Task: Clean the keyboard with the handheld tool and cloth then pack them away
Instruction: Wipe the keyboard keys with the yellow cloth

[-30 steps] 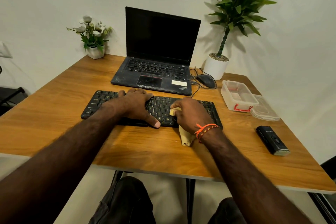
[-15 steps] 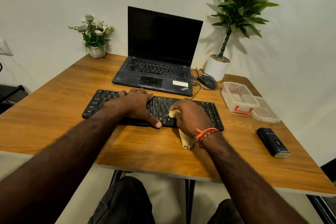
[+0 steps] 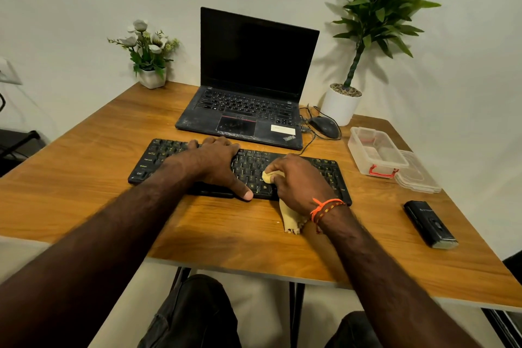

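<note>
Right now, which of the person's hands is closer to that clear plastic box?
The right hand, gripping the cloth mid-keyboard; the box sits just beyond. The left hand rests flat farther away.

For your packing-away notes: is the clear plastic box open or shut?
Open. The box has no lid on; its lid lies beside it on the table.

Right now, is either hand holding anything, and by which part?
The right hand grips the yellow cloth by its bunched upper end, the loose tail hanging behind. The left hand holds nothing, resting flat on the keyboard.
</note>
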